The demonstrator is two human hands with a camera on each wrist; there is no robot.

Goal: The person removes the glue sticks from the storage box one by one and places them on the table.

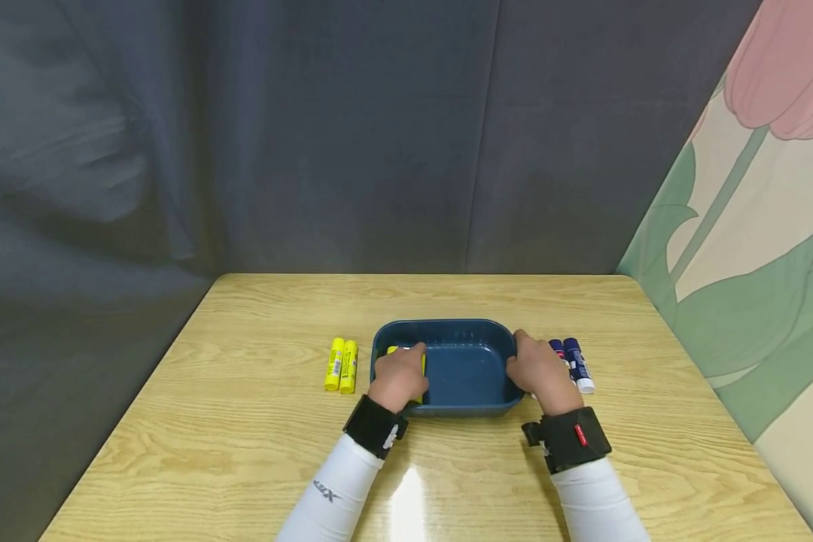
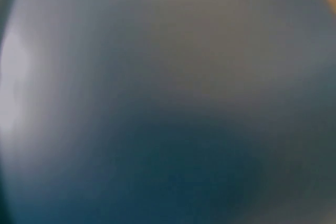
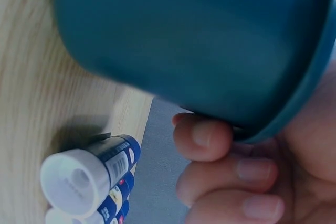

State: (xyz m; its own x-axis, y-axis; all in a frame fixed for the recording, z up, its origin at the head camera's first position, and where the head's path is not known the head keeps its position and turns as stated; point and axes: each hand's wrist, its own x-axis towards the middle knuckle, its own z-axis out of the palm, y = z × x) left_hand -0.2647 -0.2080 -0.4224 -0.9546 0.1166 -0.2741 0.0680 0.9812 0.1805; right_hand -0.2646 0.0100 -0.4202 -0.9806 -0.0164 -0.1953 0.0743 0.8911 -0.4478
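A dark blue rectangular bin (image 1: 464, 376) sits on the table, and its wall fills much of the right wrist view. My right hand (image 1: 544, 369) grips its right-hand rim, with curled fingers (image 3: 226, 177) against the outer wall. Inside the left end of the bin, my left hand (image 1: 400, 376) reaches down over yellow glue sticks (image 1: 416, 400) and grips there; its fingertips are hidden. Two more yellow glue sticks (image 1: 341, 366) lie side by side left of the bin. The left wrist view is a close, blurred bluish surface.
Dark blue glue sticks with white ends (image 1: 579, 366) lie right of the bin, partly behind my right hand; several overlap in the right wrist view (image 3: 100, 174). A grey curtain (image 1: 406, 150) stands behind the wooden table (image 1: 244, 421), and a flower-patterned wall covering (image 1: 738, 301) borders its right.
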